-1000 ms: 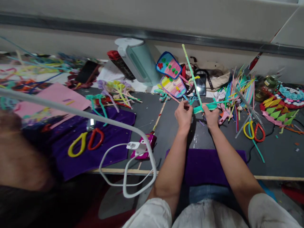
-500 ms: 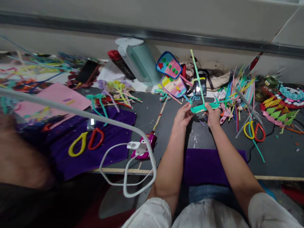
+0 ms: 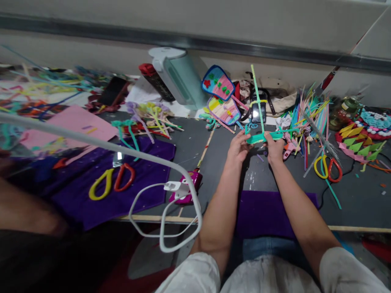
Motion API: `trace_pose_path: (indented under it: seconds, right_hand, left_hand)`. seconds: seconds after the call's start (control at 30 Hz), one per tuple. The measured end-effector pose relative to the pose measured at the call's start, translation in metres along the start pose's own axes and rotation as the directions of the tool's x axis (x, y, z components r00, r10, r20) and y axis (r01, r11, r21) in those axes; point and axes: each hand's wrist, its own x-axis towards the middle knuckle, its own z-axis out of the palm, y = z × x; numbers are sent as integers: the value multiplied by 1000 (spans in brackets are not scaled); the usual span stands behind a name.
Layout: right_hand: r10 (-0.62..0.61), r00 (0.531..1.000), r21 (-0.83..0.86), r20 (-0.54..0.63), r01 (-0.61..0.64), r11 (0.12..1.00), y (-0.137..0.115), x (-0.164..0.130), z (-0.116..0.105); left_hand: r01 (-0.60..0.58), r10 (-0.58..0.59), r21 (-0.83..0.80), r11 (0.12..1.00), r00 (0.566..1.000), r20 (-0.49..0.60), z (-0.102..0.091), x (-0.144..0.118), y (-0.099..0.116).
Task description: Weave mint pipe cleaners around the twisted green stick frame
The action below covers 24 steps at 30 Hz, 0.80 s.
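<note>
Left hand and right hand both grip a green fuzzy bundle; a yellow-green stem rises from it. The left hand's exact contact appears unclear.

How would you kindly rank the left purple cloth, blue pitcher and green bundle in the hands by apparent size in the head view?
1. Left purple cloth
2. Blue pitcher
3. Green bundle, partly covered

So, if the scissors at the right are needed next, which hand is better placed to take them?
Probably the right hand: it is nearer to the scissors, while the left hand would have to cross past it. Both hold the green piece.
</note>
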Motion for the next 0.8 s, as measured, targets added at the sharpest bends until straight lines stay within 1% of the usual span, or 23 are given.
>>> trace_pose_path:
  seconds: [0.07, 0.1, 0.13, 0.2, 0.27, 0.3, 0.33, 0.37, 0.43, 0.5, 0.57, 0.6, 0.7, 0.8]
  right_hand:
    - [-32, 999, -44, 12, 32, 999, 1, -2, -1]
    - [-46, 999, -65, 23, 47, 997, 2, -3, -1]
    - [-56, 998, -83, 36, 59, 995, 3, -4, -2]
    - [-71, 996, -96, 55, 76, 992, 5, -5, -2]
    - [-80, 995, -90, 64, 86, 992, 6, -5, -3]
    - [-84, 994, -87, 64, 89, 992, 7, -4, -3]
    - [-87, 994, -86, 64, 93, 992, 8, -4, -4]
    - [-90, 994, -86, 62, 95, 992, 8, -4, -4]
    - [-89, 995, -90, 53, 93, 992, 8, -3, -4]
    - [-83, 996, -96, 43, 87, 992, 7, -3, -4]
    - [-78, 996, -101, 39, 82, 992, 6, -3, -3]
    - [-76, 996, -102, 41, 80, 992, 6, -4, -3]
    - [-68, 996, -104, 52, 73, 992, 6, -3, -3]
    - [-59, 996, -103, 61, 65, 993, 7, -2, -4]
  left_hand:
    - [-94, 100, 71, 993, 992, -80, 5, 0, -4]
    - [-165, 178, 108, 980, 976, -125, 8, 0, -6]
    - [-241, 264, 153, 958, 952, -156, 10, -1, -8]
    - [-375, 432, 274, 885, 882, -189, 13, -2, -10]
    - [-466, 571, 413, 783, 801, -179, 14, -3, -11]
    - [-491, 623, 479, 728, 766, -161, 13, -4, -10]
    - [-503, 659, 536, 678, 739, -140, 12, -5, -10]
    - [-506, 682, 583, 636, 721, -118, 11, -6, -9]
    - [-498, 705, 648, 577, 704, -86, 9, -7, -8]
    - [-493, 711, 667, 558, 699, -78, 7, -8, -7]
    - [-500, 697, 630, 594, 711, -93, 7, -7, -7]
    - [-504, 679, 588, 632, 726, -108, 7, -6, -7]
    - [-494, 593, 410, 767, 790, -157, 5, -2, -6]
    - [-402, 456, 258, 878, 867, -200, 0, 2, -4]
